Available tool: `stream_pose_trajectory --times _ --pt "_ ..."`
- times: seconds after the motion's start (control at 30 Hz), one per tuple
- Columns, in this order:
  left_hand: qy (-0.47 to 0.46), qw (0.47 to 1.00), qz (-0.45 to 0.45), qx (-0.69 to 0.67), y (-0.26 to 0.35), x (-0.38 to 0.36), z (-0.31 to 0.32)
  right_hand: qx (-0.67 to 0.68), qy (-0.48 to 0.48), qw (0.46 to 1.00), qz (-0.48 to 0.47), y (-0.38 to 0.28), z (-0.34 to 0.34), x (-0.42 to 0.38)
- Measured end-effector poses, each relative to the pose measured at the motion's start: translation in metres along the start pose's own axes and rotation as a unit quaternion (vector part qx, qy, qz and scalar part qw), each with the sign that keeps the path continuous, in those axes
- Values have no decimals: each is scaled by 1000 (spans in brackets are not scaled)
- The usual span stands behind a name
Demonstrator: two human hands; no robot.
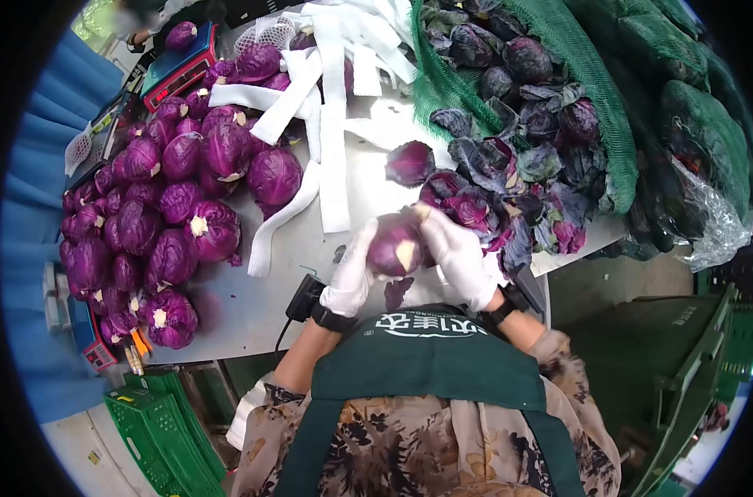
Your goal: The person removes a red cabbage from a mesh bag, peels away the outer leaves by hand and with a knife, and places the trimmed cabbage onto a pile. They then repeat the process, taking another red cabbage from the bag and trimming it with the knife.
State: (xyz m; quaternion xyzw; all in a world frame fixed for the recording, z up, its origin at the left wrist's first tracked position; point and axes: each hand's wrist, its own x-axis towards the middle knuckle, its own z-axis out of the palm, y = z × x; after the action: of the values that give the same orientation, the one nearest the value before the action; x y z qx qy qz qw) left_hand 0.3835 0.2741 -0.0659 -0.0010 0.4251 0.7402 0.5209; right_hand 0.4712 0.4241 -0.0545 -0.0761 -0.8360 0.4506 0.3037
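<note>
Between my hands, above the near edge of the table, is a red cabbage [390,253] with its pale cut stem end facing me. My left hand [351,273], in a white glove, is closed around its left side. My right hand [461,258], also gloved, has its fingers bent over the cabbage's upper right side, thumb and fingertips at the leaves. A dark purple leaf scrap [398,292] lies just below the cabbage. Beyond it sits a loose outer leaf [409,163]. Close to my right hand is a heap of peeled-off leaves [472,203].
Trimmed red cabbages [177,203] are piled on the left. White foam net sleeves [333,141] lie behind, near a digital scale [181,79]. A green mesh sack [612,124] spills untrimmed cabbages at right. Green crates [157,431] stand below left; a large green bin [662,356] stands right.
</note>
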Motion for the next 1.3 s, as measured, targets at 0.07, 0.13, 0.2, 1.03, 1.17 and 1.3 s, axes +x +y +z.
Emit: stream_pose_trajectory --times 0.07,0.13,0.2,1.03,1.17,1.3 --pt "-3 1000 -12 -1 -3 -1 0 246 -13 908 339 -1 -7 -3" --pt "-5 1000 -4 8 -6 4 -10 287 -41 892 348 2 -14 -2" --pt "-8 1000 4 24 -4 5 -16 210 -33 902 376 8 -28 4" --pt "-135 981 62 126 12 -5 -13 -78 14 973 215 38 -39 2" --pt "-127 987 29 94 8 -7 -10 -145 -5 973 178 63 -39 -9" --pt "-96 992 5 78 10 -6 -12 -91 -86 992 15 -5 -63 10"
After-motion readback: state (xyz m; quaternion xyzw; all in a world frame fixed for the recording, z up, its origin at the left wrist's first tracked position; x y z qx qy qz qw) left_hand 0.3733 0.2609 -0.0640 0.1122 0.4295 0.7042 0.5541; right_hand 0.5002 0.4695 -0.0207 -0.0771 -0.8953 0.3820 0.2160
